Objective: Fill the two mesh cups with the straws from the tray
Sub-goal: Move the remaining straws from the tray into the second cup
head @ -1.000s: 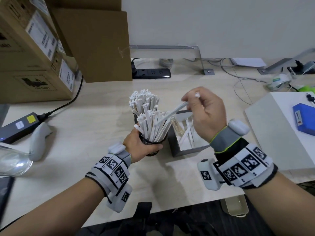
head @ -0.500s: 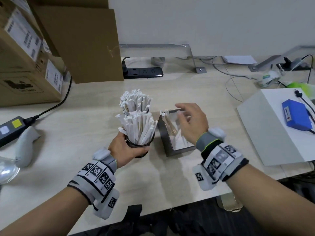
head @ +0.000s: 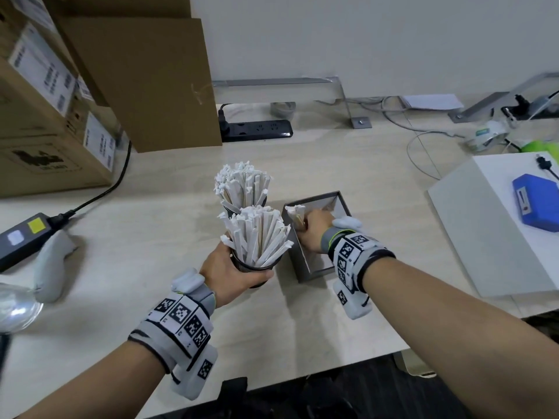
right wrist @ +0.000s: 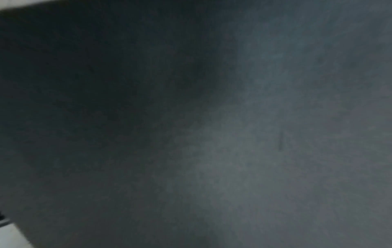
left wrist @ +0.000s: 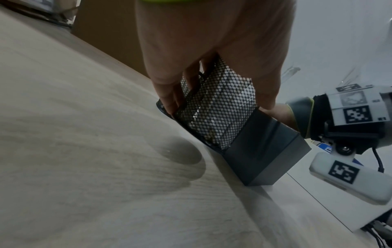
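My left hand (head: 239, 273) grips the near black mesh cup (head: 255, 269), which is packed with white paper-wrapped straws (head: 257, 234). In the left wrist view, the left hand's fingers (left wrist: 167, 94) wrap the mesh cup (left wrist: 216, 114), and the cup leans against the grey tray (left wrist: 265, 151). A second cup of straws (head: 242, 186) stands just behind it. My right hand (head: 314, 229) reaches down into the tray (head: 341, 204), beside a few straws (head: 295, 214) leaning on its left wall. Its fingertips are hidden. The right wrist view shows only dark grey.
Cardboard boxes (head: 60, 116) stand at the back left, with a black power strip (head: 257, 128) behind the cups. A power adapter (head: 21, 240) and a white handheld device (head: 51, 267) lie at the left. A white box (head: 484, 237) bearing a blue device (head: 535, 204) sits to the right.
A second ago my right hand held one straw over the near cup. It has since swung right and dropped into the tray. My left hand kept its hold on the cup.
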